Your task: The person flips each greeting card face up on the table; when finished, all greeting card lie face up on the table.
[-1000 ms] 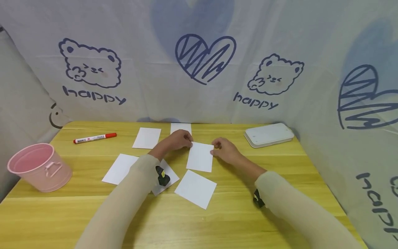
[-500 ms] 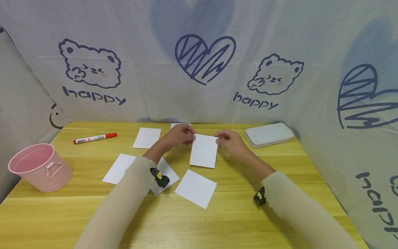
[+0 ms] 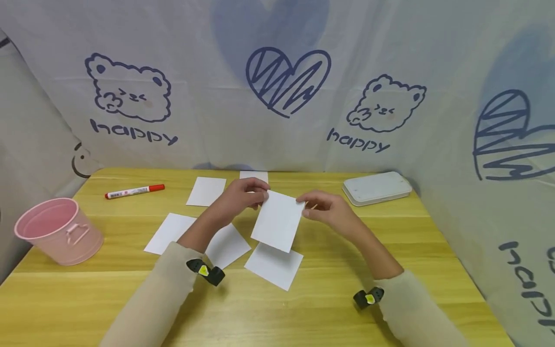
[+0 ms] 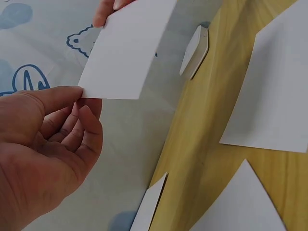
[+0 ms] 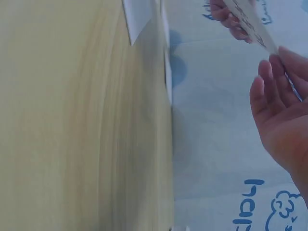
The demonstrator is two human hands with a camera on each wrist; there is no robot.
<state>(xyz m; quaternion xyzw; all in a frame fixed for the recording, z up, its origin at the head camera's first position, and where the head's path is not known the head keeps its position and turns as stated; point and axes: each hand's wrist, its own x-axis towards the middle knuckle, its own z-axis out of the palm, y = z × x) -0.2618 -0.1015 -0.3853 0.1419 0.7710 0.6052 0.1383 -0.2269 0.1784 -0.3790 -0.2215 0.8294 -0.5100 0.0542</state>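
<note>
In the head view a white card [image 3: 277,222] is raised off the table and tilted, with one corner near each hand. My left hand [image 3: 237,200] pinches its upper left corner between thumb and fingers. At the upper right corner, my right hand [image 3: 333,212] has thumb and index finger about the edge. The left wrist view shows the card's blank face [image 4: 126,55]. Dark marks run along the card's other side [image 5: 250,21] in the right wrist view. Below it, partly covered, lies another white card [image 3: 275,270].
More white cards lie around, including one [image 3: 227,246] beside the left wrist and one [image 3: 206,191] farther back. A red-capped marker [image 3: 134,191] and a pink bucket [image 3: 60,236] are at left. A white case [image 3: 377,188] sits back right, before a printed curtain [image 3: 286,144].
The card, low over the table a second ago, has been raised, tilted and brought nearer, now overlapping the card below. Both forearms have drawn back and spread a little.
</note>
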